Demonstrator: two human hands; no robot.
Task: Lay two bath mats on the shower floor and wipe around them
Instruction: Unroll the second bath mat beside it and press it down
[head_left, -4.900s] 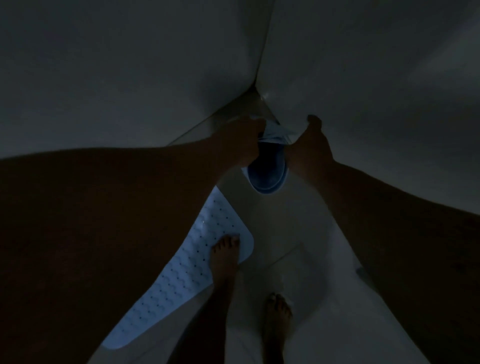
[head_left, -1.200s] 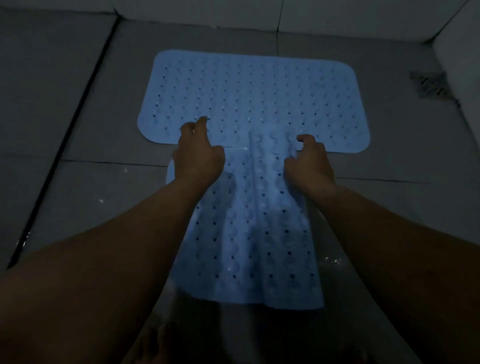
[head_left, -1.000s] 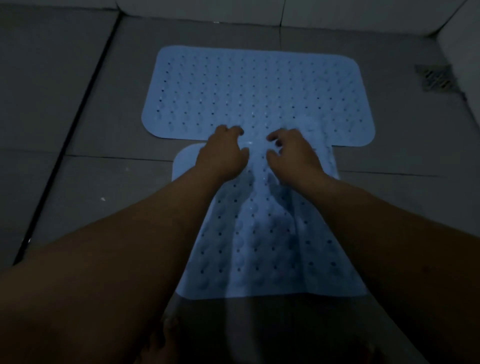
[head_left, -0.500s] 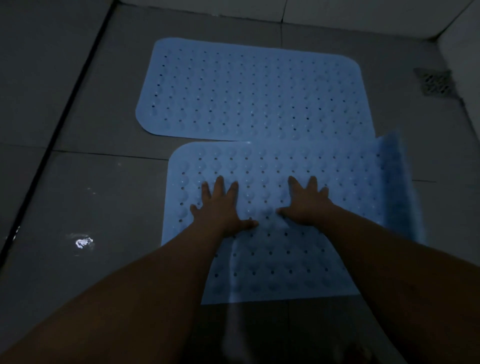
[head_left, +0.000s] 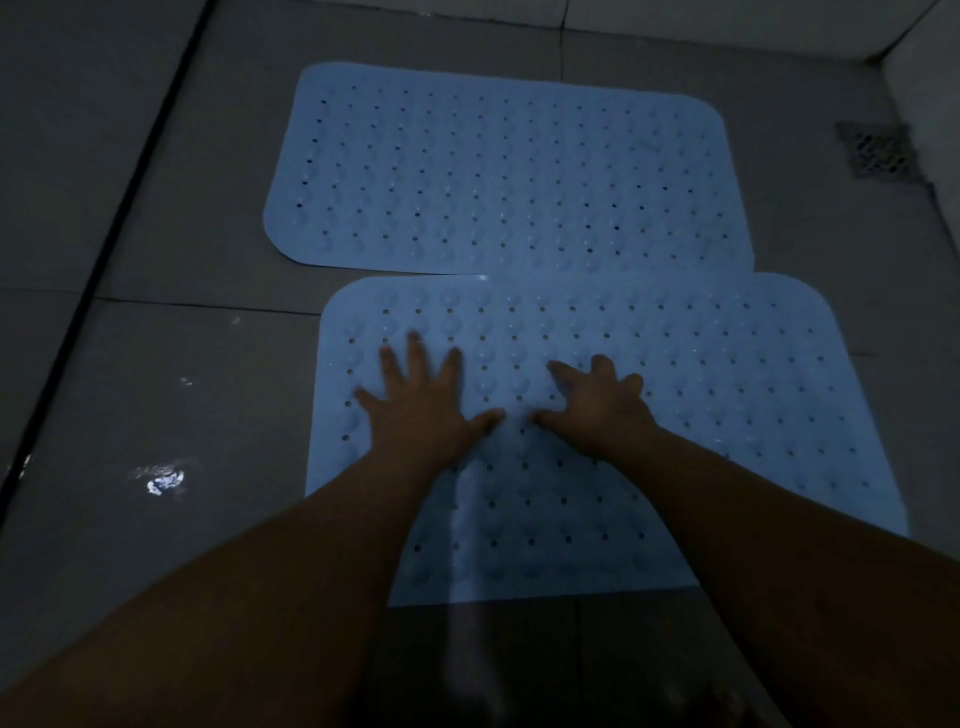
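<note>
Pressing down on the near mat (head_left: 675, 415), I have both hands flat on its left half, fingers straight and spread, gripping nothing. My left hand (head_left: 421, 410) lies close to the mat's left edge, and my right hand (head_left: 602, 402) sits just beside it toward the middle, the two thumbs nearly meeting. This pale blue mat, dotted with small holes and round bumps, lies flat on the shower floor (head_left: 171, 395) with its long side running left to right; my forearms cross its near edge and hide part of it. Its far edge meets the near edge of the far mat (head_left: 498, 171), and along the right part of that seam I cannot tell whether the two only touch or overlap slightly. The far mat is the same blue, also flat, and is set a little further left than the near one. The floor is made of large grey tiles with dark joints, and a bright wet glint (head_left: 163, 480) shows on the tile left of the near mat. A square metal drain (head_left: 878, 158) sits in the floor at the far right, near the wall (head_left: 924, 93), well apart from my hands. The light is dim throughout.
</note>
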